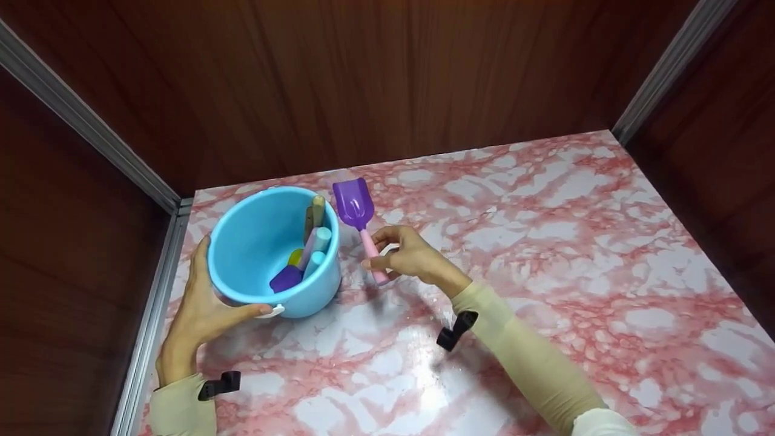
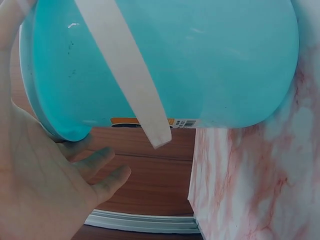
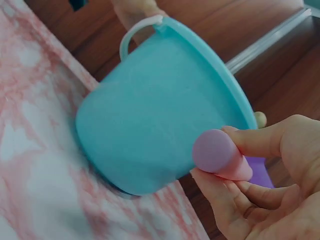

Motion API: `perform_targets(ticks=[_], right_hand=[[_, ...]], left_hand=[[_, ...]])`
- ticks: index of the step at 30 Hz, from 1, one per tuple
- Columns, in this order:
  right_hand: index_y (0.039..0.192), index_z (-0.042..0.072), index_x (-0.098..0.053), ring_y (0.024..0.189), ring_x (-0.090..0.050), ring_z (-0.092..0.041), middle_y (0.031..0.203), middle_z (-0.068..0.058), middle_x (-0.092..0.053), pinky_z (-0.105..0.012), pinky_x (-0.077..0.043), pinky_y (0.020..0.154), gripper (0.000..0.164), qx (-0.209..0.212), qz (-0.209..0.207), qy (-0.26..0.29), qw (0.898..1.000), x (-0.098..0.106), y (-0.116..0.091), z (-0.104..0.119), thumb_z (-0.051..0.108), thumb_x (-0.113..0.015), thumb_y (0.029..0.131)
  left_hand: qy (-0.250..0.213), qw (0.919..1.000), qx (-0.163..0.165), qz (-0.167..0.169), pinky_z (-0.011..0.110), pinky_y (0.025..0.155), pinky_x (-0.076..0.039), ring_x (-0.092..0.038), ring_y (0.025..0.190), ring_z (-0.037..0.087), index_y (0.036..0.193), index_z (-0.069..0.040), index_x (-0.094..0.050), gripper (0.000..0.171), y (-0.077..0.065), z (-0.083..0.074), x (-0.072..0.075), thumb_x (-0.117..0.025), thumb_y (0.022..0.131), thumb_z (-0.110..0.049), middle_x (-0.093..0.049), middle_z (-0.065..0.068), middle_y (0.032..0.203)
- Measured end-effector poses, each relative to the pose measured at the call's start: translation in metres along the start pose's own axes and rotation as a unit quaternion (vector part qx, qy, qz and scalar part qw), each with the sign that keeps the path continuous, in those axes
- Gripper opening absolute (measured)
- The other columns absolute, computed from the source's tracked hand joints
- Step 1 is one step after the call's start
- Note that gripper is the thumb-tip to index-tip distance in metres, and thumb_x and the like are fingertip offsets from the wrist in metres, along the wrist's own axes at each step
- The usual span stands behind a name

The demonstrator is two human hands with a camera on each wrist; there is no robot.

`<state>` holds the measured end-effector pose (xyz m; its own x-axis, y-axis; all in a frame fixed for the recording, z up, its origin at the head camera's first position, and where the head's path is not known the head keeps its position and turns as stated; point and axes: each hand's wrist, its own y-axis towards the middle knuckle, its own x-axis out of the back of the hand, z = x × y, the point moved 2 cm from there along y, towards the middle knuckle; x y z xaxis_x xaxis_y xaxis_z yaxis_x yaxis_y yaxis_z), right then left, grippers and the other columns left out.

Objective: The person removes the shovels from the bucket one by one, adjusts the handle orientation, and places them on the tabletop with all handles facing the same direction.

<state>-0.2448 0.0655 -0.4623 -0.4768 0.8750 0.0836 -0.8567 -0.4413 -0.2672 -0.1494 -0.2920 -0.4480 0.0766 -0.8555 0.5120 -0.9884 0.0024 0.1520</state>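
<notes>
A light blue bucket (image 1: 321,297) stands upright on the left part of the table. My left hand (image 1: 203,312) holds it by the rim, fingers along its left side and thumb at the front by the white handle (image 1: 275,310). To the right of the bucket, my right hand (image 1: 412,254) pinches a toy shovel by its pink grip (image 1: 370,247). Its purple scoop (image 1: 353,203) points away, beside the rim and outside the bucket. Several handled pieces lean inside the bucket, with light blue handles (image 1: 323,235), a purple part (image 1: 286,279) and a bit of yellow (image 1: 295,257).
The table (image 1: 545,242) has a red-and-white marbled top. Dark wooden panels (image 1: 375,79) rise behind it and on both sides, with a metal strip (image 1: 85,115) at the left corner. Both wrists wear small black camera mounts (image 1: 457,330).
</notes>
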Motion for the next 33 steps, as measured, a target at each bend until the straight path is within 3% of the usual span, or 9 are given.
perform_targets(ticks=[14, 23, 33], right_hand=[[0.12, -0.004, -0.066, 0.073, -0.069, -0.016, 0.106, -0.01, -0.062, -0.032, -0.064, 0.062, 0.039, -0.01, -0.044, 0.052, 0.998, -0.016, 0.005, -0.033, 0.002, -0.084, 0.086], [0.121, -0.008, -0.066, 0.069, -0.071, -0.017, 0.104, -0.011, -0.062, -0.034, -0.066, 0.064, 0.042, -0.049, -0.06, 0.056, 0.995, -0.024, 0.008, -0.063, 0.002, -0.086, 0.086], [0.117, -0.006, -0.065, 0.07, -0.07, -0.015, 0.099, -0.01, -0.066, -0.03, -0.064, 0.062, 0.045, -0.066, -0.068, 0.043, 0.995, -0.027, 0.011, -0.071, 0.009, -0.091, 0.083]], left_hand=[[-0.004, 1.0, -0.008, -0.002, 0.072, 0.111, -0.046, -0.036, 0.15, 0.034, 0.171, -0.037, -0.01, 0.143, 0.003, -0.003, -0.001, -0.104, 0.064, -0.026, -0.031, -0.001, 0.168], [-0.005, 0.9999, 0.012, 0.005, 0.074, 0.115, -0.042, -0.035, 0.149, 0.036, 0.171, -0.037, -0.007, 0.144, -0.005, 0.002, -0.002, -0.104, 0.065, -0.026, -0.029, 0.0, 0.169], [-0.001, 1.0, 0.006, 0.001, 0.073, 0.114, -0.043, -0.034, 0.15, 0.035, 0.171, -0.037, -0.008, 0.143, -0.001, 0.0, 0.0, -0.104, 0.065, -0.027, -0.029, 0.001, 0.169]])
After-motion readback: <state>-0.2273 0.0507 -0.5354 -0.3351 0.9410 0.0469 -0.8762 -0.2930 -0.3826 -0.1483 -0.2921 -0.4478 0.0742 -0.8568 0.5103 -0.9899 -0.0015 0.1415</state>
